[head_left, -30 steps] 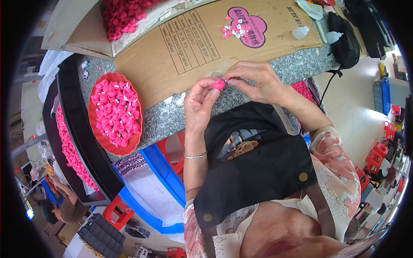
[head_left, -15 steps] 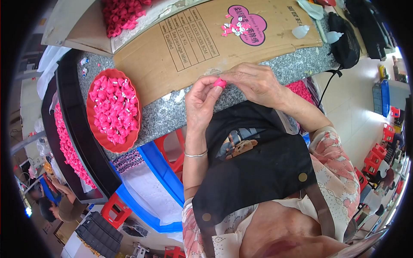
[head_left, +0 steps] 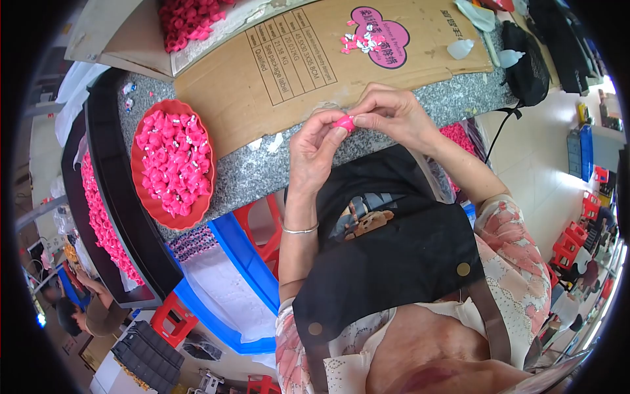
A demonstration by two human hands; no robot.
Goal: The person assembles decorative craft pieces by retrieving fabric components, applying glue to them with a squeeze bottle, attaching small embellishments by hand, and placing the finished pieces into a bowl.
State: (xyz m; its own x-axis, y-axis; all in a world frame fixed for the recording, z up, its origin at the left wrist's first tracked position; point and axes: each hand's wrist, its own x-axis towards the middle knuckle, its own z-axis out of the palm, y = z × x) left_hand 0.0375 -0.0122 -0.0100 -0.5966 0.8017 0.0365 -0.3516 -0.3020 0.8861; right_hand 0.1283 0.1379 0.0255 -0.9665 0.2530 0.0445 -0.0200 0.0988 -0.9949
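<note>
Head view: a small pink piece [head_left: 342, 123] is held between thumb and forefinger of the left hand [head_left: 312, 154], that grip closed on it, over the near part of a speckled stone surface [head_left: 246, 180]. The piece's right end is met by the fingertips of the right hand [head_left: 397, 118]; whether this second grip is closed on the piece itself or on some tiny part at its tip cannot be told. To the left of the left grip, a scalloped red bowl [head_left: 148, 205] heaped with similar pink pieces [head_left: 174, 161] is set on the surface. Farther left, more pink pieces are contained in a black tray [head_left: 110, 151]. Just beyond both grips, a sheet of cardboard [head_left: 216, 111], printed with a table of weights and a purple emblem, is laid flat. Ahead and slightly right of the grips, a cluster of pink and white bits [head_left: 363, 43] is scattered on that emblem. Farther right, a small translucent bottle [head_left: 460, 48] is seen on the cardboard, near a black mesh pouch [head_left: 525, 65]. Below the grips, a black apron [head_left: 387, 256] is worn over a floral top.
</note>
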